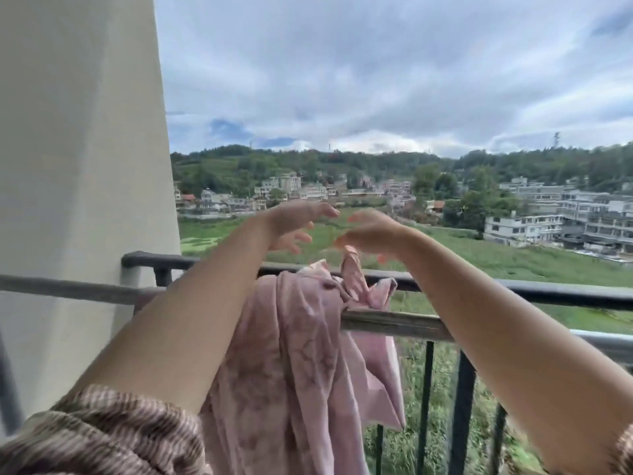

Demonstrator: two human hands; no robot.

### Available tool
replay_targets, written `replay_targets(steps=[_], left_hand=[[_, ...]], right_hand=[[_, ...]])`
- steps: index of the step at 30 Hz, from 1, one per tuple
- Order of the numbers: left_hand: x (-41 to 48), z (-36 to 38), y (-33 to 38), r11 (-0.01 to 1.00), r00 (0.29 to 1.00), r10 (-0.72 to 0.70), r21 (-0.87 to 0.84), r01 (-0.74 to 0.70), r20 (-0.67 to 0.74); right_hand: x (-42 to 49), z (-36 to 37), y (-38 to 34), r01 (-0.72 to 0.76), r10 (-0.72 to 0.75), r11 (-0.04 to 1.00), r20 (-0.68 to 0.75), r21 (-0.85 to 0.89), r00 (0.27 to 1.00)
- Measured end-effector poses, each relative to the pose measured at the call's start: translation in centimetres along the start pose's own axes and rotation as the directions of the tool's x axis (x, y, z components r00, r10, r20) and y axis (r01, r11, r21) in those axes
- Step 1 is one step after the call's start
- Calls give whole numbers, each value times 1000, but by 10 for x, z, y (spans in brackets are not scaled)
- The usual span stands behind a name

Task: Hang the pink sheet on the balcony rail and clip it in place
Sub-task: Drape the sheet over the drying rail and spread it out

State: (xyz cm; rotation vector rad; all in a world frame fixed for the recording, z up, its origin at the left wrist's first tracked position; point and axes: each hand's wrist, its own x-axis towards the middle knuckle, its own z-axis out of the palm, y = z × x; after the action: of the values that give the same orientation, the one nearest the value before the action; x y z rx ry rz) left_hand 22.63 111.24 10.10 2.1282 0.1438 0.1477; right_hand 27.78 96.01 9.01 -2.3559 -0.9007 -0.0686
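Hanging bunched over the rail (394, 325): one sheet (291, 354). Two hands above: left hand (291, 221) spread open, empty; right hand (373, 233) pinching the sheet's raised corner.

You get soft, bright daylight from an overcast sky (376, 63) (shadows are faint); everything looks slightly blurred, edges bowed.

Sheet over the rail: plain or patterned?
Pale pink sheet with a faint darker star-like print; head view shows it best.
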Motion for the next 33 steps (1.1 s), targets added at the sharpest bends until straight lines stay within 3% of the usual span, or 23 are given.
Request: replay_targets(steps=[3,6,9,13,16,18,20,23,25,27,30,33], left_hand=[[-32,-1,-2,988,975,151,50,-145,-163],[-69,7,-17,919,832,379,270,-288,-404],[-106,21,-45,842,706,513,447,-302,-488],[-152,49,-92,769,588,628,526,-364,-510],[-180,77,-129,784,611,612,488,-385,-502],[-196,96,-149,827,620,562,395,-400,-548],[-208,111,-165,880,632,471,278,-385,-616],[-215,119,-181,941,702,301,83,-328,-646],[-211,111,-181,962,754,197,-27,-273,-627],[-208,98,-175,969,778,185,-23,-248,-600],[-210,75,-155,946,769,291,51,-321,-569],[-204,42,-115,892,681,385,63,-447,-623]], right_hand=[[-23,7,-16,89,-89,996,8,-7,996],[-50,24,-26,173,-175,984,-58,-38,983],[-78,42,-25,217,-223,975,-210,-50,952],[-119,66,-14,249,-236,967,-582,-59,778],[-152,89,0,334,-267,941,-728,-55,632],[-170,105,10,349,-317,929,-743,-121,589],[-183,123,17,331,-317,936,-708,-125,631],[-191,143,20,225,-175,974,-562,19,808],[-193,153,18,198,-146,978,-465,64,873],[-196,155,11,258,-180,960,-462,112,868],[-197,128,-9,348,-183,910,-534,227,826],[-177,77,-32,355,-62,828,-558,435,828]])
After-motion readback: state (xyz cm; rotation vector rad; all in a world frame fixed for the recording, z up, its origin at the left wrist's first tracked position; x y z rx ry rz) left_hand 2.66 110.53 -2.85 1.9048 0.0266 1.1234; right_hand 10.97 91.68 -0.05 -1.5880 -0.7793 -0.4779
